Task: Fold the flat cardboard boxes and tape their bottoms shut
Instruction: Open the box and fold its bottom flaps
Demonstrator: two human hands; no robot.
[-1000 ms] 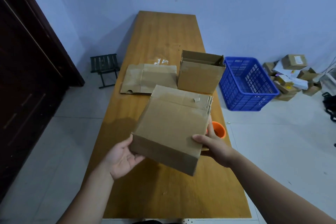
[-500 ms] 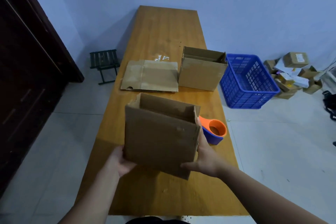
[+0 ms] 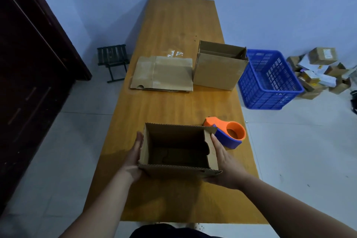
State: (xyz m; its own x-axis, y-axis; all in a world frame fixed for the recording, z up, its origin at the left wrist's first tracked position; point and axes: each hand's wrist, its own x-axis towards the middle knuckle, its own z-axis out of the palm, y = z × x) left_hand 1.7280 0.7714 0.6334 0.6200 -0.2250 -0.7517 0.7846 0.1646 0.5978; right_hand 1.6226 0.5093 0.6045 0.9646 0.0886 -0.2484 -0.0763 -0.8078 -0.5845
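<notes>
Worktop (image 3: 170, 106): long, wooden, running away from the viewer to a blue wall.

Blue crate (image 3: 257, 91): on the floor, just beside the worktop's right edge.

Far box (image 3: 216, 71): folded up, upright, open top, at the right edge towards the far half.

Flat boxes (image 3: 164, 73): small stack lying flat, touching or just left of the far box.

Near box (image 3: 173, 172): upright at the near end, open top up, inside in shadow. Cannot tell whether it rests on the worktop or hangs just above it.

Stool (image 3: 113, 60): dark, on the floor left of the worktop.

Dispenser (image 3: 229, 137): orange and blue, on the worktop just right of the near box.

Left hand (image 3: 133, 158): fingers straight, flat against the near box's left wall.

Right hand (image 3: 226, 162): fingers straight, pressed along the right wall, between box and dispenser.
</notes>
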